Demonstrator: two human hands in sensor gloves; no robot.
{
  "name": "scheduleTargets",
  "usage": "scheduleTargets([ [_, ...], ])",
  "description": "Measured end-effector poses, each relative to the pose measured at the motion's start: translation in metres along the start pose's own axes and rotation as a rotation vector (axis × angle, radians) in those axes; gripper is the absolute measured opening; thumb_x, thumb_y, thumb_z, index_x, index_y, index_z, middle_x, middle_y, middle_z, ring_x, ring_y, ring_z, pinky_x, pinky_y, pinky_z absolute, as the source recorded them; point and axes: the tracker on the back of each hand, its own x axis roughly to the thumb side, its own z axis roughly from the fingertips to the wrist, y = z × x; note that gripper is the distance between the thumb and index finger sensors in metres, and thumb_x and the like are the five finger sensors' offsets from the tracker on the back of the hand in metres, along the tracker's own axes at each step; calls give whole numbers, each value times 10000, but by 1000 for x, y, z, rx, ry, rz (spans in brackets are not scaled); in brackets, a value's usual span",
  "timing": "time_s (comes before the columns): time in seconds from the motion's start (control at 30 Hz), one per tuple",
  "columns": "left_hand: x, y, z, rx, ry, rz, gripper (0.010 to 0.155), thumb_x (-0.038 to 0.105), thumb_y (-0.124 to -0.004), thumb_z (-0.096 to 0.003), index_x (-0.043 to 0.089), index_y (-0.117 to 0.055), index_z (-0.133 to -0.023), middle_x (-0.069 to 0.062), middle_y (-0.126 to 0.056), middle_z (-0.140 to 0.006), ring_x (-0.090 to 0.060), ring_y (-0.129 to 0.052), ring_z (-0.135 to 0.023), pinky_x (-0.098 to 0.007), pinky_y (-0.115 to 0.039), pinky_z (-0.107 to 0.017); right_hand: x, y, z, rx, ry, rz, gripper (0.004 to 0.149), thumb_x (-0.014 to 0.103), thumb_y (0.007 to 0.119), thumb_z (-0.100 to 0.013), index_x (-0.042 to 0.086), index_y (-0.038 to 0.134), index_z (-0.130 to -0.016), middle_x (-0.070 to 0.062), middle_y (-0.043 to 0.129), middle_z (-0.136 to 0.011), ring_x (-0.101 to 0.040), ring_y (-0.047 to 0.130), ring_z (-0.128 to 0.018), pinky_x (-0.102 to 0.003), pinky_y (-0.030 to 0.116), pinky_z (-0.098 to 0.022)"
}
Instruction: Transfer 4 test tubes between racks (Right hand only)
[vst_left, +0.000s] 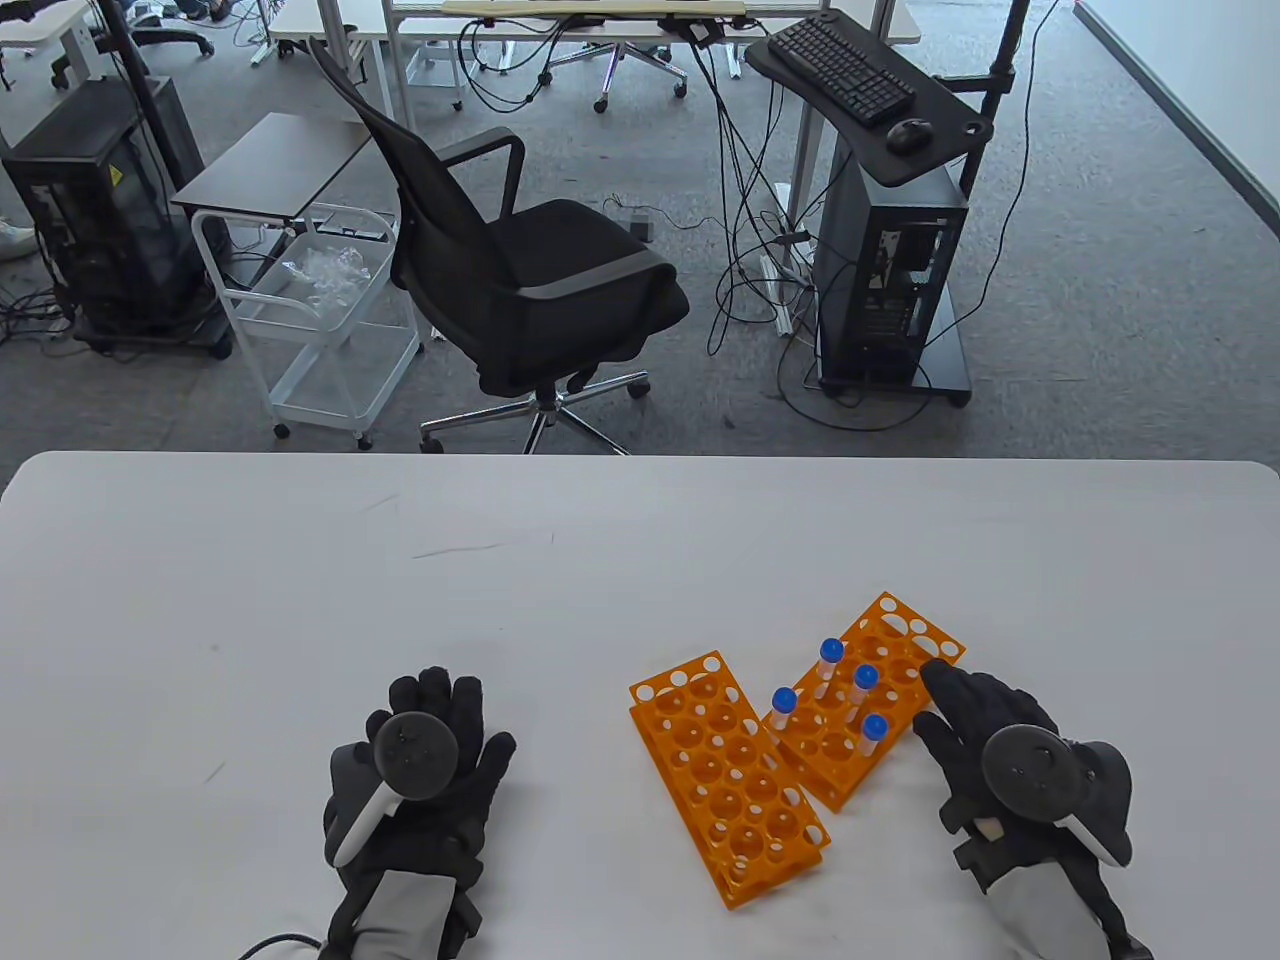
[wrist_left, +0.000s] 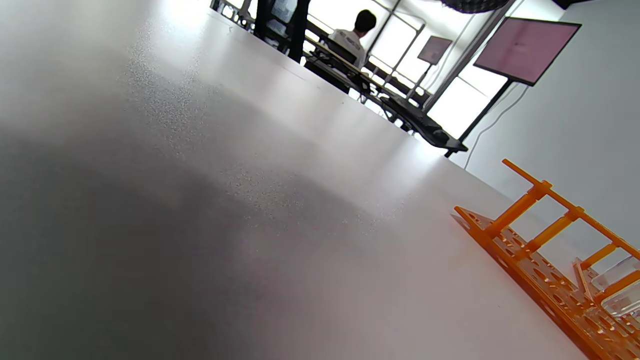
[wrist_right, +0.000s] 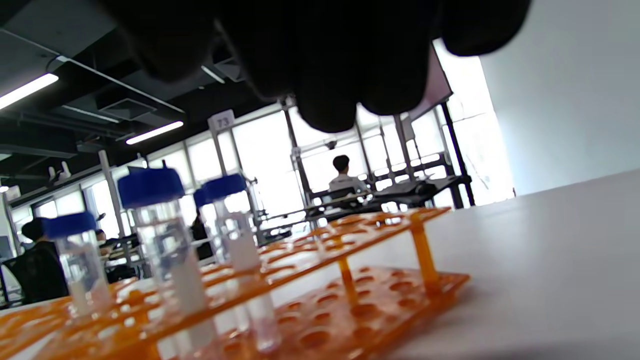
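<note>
Two orange racks lie side by side on the white table (vst_left: 300, 600). The left rack (vst_left: 730, 790) holds no tubes. The right rack (vst_left: 895, 640) holds several clear test tubes with blue caps (vst_left: 831, 652). My right hand (vst_left: 930, 700) is open and empty, its fingers stretched out at the right rack's near right edge, beside the nearest tube (vst_left: 875, 728). In the right wrist view my dark fingers (wrist_right: 325, 75) hang above the tubes (wrist_right: 160, 225) and the rack (wrist_right: 380, 235). My left hand (vst_left: 440, 705) rests flat and empty on the table, left of the racks. The left wrist view shows only the table and a rack (wrist_left: 560, 260).
The table's far edge (vst_left: 640, 456) runs across the middle of the table view. Beyond it on the floor stand an office chair (vst_left: 520, 270), a white cart (vst_left: 320, 310) and a computer stand (vst_left: 890, 270).
</note>
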Motion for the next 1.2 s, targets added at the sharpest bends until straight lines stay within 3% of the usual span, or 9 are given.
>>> scheduleTargets([
  [0.57,0,1,0,4,-8,11,692,647,-458,-573,445,-89,-1122,153,98,-1161,-93,245,-1027,-395,165,-749,37,12,-60,62,77,-66,564,396,772,-486,127,735,-981,-170,882,-923,-441,819,-817,-657,592,-617],
  [1.2,-1,2,0,0,-6,26,690,647,-457,-574,446,-92,-1124,149,95,-1163,-97,240,-1029,-396,160,-753,26,36,-64,248,144,-24,557,366,828,-454,82,795,-932,-193,946,-836,-446,895,-718,-653,635,-576],
])
